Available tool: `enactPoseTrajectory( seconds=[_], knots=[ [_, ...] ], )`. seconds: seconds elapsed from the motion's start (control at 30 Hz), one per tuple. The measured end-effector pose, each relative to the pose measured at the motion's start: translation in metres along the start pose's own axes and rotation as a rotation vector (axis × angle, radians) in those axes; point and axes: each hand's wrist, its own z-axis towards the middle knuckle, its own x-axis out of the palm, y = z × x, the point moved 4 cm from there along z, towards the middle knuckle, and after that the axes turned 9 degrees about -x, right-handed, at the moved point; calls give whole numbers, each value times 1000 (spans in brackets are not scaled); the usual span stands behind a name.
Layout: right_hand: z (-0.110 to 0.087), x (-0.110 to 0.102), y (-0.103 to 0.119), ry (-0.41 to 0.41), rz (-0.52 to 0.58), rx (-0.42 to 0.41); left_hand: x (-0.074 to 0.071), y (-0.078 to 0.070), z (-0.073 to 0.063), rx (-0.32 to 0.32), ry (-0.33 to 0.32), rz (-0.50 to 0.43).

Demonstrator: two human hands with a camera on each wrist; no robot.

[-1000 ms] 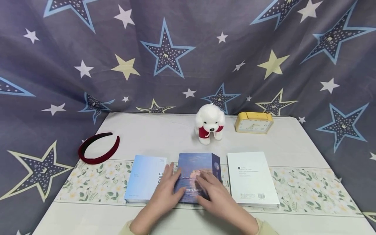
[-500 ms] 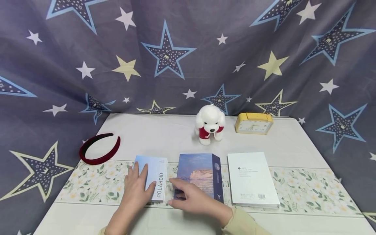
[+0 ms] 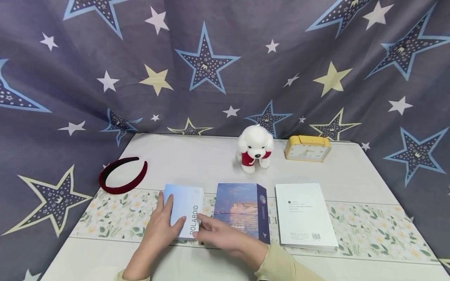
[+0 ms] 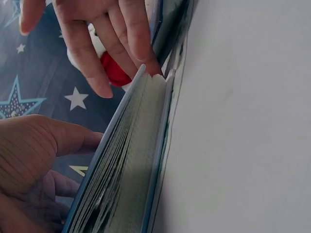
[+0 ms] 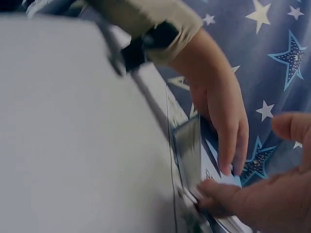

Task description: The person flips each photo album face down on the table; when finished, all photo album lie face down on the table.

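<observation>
A pale blue photo album (image 3: pixel 186 203) lettered POLAROID lies flat at the left of a row. My left hand (image 3: pixel 159 224) rests on its left side, fingers extended and thumb over the cover. At its right edge is my right hand (image 3: pixel 221 234), with thumb and forefinger apart beside the corner. In the left wrist view the album's page edges (image 4: pixel 131 145) face the camera, between my left hand (image 4: pixel 29 165) and the fingers of my right hand. A dark blue photo album (image 3: pixel 242 207) with a cliff picture lies under the right forearm, partly hidden.
A white book (image 3: pixel 304 214) lies to the right. Behind stand a white plush dog (image 3: pixel 256 146) in red and a yellow alarm clock (image 3: pixel 307 148). A dark red headband (image 3: pixel 121 187) lies at the left. A starry curtain (image 3: pixel 211 105) hangs behind the table (image 3: pixel 190 156).
Both hands have left the dark blue album and moved left. My left hand came to the pale blue album first; my right hand followed to its right edge.
</observation>
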Motion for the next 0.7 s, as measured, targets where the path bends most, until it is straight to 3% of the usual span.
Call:
enactPoseTrajectory(
  seconds=[0.23,0.43,0.7],
  knots=[
    [0,2,-3,-112,284,-6,-5,2,1,-106,62,-100],
    [0,4,-5,-185,360,-39,-6,1,1,-138,96,-131],
    [1,3,-5,-269,403,-70,-5,1,1,-140,91,-140]
  ],
)
